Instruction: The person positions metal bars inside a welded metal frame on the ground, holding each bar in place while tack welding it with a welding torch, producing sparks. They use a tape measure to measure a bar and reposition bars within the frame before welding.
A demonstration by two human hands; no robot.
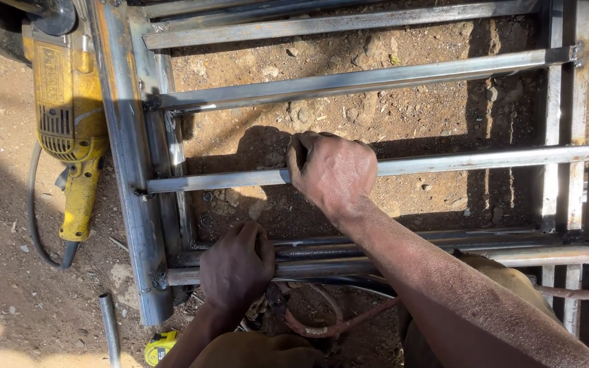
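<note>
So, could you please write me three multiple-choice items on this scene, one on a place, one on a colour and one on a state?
1. Where does the power grinder lie?
A. on the dirt left of the metal frame
B. on top of the bars
C. right of the frame

2. What colour is the grinder's body?
A. red
B. yellow
C. green

3. What is the right hand doing?
A. resting flat on the dirt
B. holding the grinder
C. closed around a cross bar

Answers:
1 A, since the grinder rests on the ground beside the frame's left rail.
2 B, since its casing and handle are yellow.
3 C, since the fingers wrap the middle bar, while the left hand takes its own grip on a lower bar.
</note>
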